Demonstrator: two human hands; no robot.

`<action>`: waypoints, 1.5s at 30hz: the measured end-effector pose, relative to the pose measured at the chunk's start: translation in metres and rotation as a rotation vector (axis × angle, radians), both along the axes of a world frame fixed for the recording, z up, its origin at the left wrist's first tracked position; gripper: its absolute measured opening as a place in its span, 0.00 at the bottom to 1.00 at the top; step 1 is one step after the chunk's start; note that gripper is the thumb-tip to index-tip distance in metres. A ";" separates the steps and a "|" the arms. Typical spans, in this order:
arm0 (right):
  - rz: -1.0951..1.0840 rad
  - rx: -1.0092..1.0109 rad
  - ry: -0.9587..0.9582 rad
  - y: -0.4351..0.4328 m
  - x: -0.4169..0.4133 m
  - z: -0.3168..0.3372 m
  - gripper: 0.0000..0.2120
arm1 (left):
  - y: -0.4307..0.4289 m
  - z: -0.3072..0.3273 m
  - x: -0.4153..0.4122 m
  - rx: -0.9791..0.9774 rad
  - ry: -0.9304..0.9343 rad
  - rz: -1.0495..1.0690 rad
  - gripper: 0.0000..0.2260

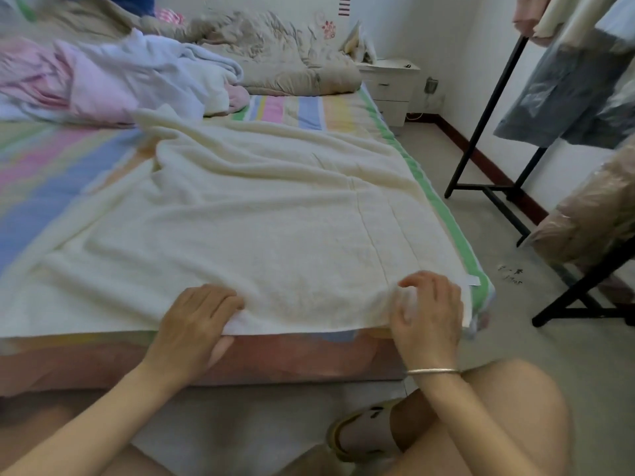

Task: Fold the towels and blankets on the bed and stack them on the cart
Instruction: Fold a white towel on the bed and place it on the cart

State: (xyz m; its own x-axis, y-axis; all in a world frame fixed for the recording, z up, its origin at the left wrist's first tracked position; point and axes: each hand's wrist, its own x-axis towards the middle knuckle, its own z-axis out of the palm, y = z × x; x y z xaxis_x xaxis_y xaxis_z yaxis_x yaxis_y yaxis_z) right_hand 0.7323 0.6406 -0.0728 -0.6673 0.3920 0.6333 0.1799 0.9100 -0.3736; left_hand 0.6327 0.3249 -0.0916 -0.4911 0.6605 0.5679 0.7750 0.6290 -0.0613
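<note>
We reach both arms forward. Our left hand (196, 324) grips the edge of the cream towel (275, 218) — fingers on top, thumb beneath. Our right hand (429, 317), bangle (433, 371) at the wrist, pinches the same edge with curled fingers.

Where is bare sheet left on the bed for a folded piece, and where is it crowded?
Bare striped sheet shows left of the cream towel, this side of the pink and white pile, and in a narrow band between towel and beige quilt. Pile and quilt crowd the far end; the towel, held by left hand and right hand, covers the near part.
</note>
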 end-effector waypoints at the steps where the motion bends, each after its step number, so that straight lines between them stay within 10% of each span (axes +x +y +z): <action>1: 0.136 0.044 -0.026 -0.024 -0.006 0.002 0.12 | -0.012 0.001 -0.003 0.025 -0.003 0.054 0.16; 9: 0.749 0.199 -0.105 -0.178 -0.066 -0.009 0.12 | -0.109 0.008 -0.022 0.221 -0.052 0.494 0.23; 28: 0.965 0.375 0.049 -0.303 -0.118 0.008 0.14 | -0.237 0.029 -0.028 0.883 -0.386 0.803 0.16; 35: 1.042 0.515 -0.026 -0.303 -0.114 0.007 0.15 | -0.254 0.011 -0.005 0.280 -0.357 1.040 0.14; 45: 1.063 0.265 -0.270 -0.256 -0.109 0.019 0.14 | -0.235 0.009 0.011 0.253 -0.523 0.870 0.35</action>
